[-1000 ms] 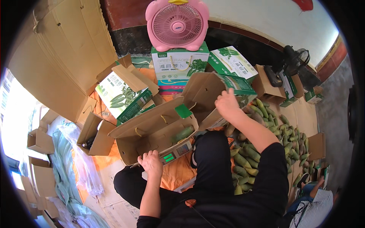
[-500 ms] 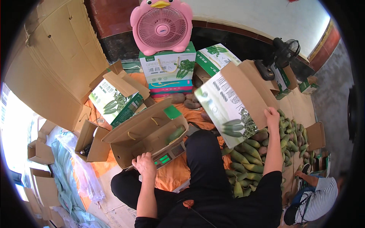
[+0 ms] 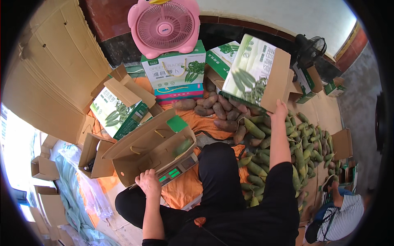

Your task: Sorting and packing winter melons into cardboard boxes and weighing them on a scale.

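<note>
My right hand [image 3: 280,110] is closed on the brown flap of a white and green printed carton [image 3: 251,65], which is held tilted above the vegetables. With curled fingers, my left hand [image 3: 148,183] grips the near edge of an open cardboard box [image 3: 143,143]. Inside that box lies a green radish [image 3: 183,146], next to a green panel and yellow cord handles. Against the box's near side shows a digital scale [image 3: 174,171] with a lit green display. To the right of my knee spreads a big heap of green radishes [image 3: 303,151].
Several reddish-brown roots [image 3: 221,110] lie on orange cloth beyond my knee. A pink fan [image 3: 164,28] stands on a printed carton [image 3: 174,71] by the wall, and a black fan [image 3: 314,51] is farther right. Another person [image 3: 342,213] sits at the lower right.
My right hand has lifted the printed carton up and away toward the wall and turned it, uncovering more roots. My left hand stays on the open box's edge.
</note>
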A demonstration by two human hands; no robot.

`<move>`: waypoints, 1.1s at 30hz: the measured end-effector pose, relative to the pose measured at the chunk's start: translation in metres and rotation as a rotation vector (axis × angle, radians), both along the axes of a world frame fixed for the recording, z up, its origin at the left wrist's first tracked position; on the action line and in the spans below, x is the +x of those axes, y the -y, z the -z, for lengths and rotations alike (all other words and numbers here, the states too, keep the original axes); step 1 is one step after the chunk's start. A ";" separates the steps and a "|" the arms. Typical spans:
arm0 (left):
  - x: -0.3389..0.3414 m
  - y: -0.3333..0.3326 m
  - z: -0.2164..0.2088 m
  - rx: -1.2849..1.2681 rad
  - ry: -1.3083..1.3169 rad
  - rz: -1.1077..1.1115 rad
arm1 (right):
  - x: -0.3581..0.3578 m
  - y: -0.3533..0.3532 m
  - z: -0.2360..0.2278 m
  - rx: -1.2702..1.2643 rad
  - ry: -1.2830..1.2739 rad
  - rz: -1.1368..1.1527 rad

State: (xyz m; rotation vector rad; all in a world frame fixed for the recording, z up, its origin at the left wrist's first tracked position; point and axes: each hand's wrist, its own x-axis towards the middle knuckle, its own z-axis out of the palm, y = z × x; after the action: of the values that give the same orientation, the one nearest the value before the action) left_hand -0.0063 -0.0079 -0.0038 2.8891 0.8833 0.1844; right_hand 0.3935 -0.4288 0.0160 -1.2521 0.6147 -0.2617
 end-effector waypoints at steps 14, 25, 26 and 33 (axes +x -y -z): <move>0.010 -0.001 -0.002 -0.009 -0.056 0.003 | 0.043 -0.065 0.067 -0.127 -0.149 -0.423; 0.006 -0.003 0.000 -0.034 -0.063 0.019 | -0.178 0.002 0.219 -0.521 -0.576 -0.739; 0.007 -0.002 -0.001 -0.012 -0.057 0.047 | -0.195 0.015 0.226 -0.516 -0.616 -0.726; 0.003 -0.002 0.001 0.001 -0.101 0.037 | -0.289 0.049 0.252 -1.156 -0.688 -1.076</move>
State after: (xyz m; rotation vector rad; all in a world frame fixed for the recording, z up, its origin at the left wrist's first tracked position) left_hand -0.0031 -0.0063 -0.0051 2.9352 0.8451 0.0360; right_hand 0.1042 -0.4778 -0.2359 -2.6401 0.2278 0.8842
